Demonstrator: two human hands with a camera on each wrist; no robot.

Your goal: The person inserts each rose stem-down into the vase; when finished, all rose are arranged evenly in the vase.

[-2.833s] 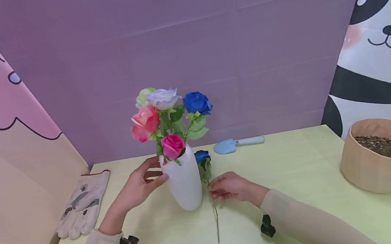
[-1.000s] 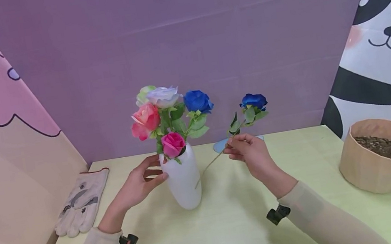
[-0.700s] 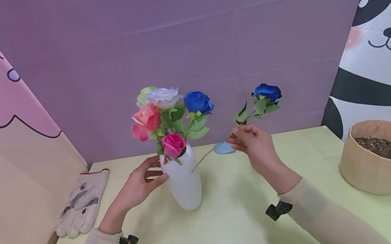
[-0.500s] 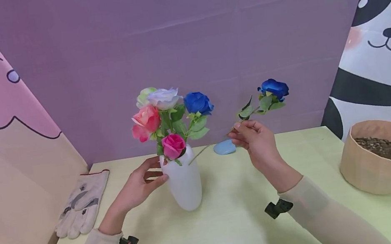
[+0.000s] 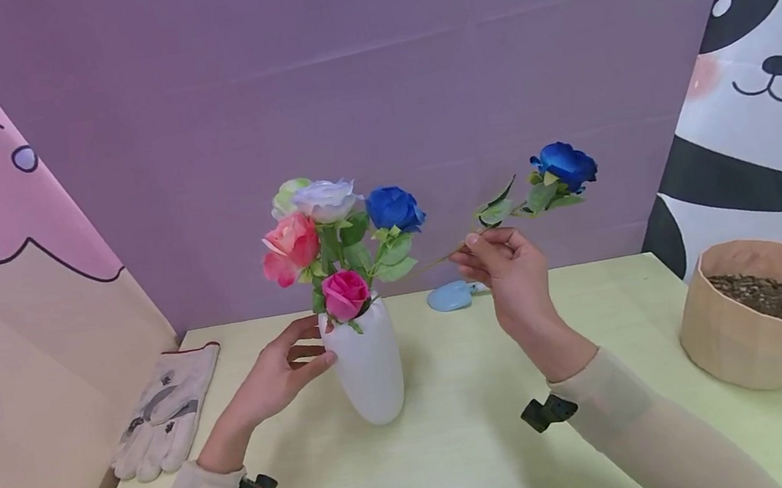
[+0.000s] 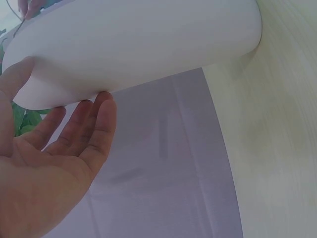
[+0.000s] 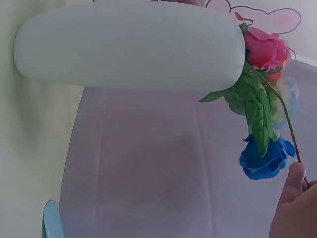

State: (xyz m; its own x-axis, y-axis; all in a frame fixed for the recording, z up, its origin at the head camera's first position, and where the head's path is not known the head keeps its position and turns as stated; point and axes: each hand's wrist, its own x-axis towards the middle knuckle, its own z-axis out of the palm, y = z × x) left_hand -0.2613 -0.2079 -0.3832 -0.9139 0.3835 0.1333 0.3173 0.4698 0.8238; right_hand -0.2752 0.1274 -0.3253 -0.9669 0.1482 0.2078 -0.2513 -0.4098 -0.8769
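A white vase (image 5: 367, 370) stands upright on the table, holding several artificial roses: coral (image 5: 293, 246), white (image 5: 326, 200), deep pink (image 5: 346, 294) and blue (image 5: 395, 209). My left hand (image 5: 281, 370) steadies it from the left, thumb and fingers round its upper part. To the right, my right hand (image 5: 509, 273) pinches the stem of a second blue rose (image 5: 565, 166), whose bloom tilts to the upper right. In the right wrist view that stem (image 7: 287, 119) runs to the flowers at the vase mouth; its lower tip is hidden among them.
A light-blue trowel (image 5: 450, 296) lies at the table's back, its handle partly behind my right hand. Gardening gloves (image 5: 166, 412) lie at the left edge. A tan pot (image 5: 761, 332) with soil stands at the right. A purple cloth backdrop (image 5: 416, 105) rises behind the table.
My right hand has lifted the blue rose from beside the vase, up and to the right, and its stem end has risen to the vase mouth. My left hand stays on the vase.
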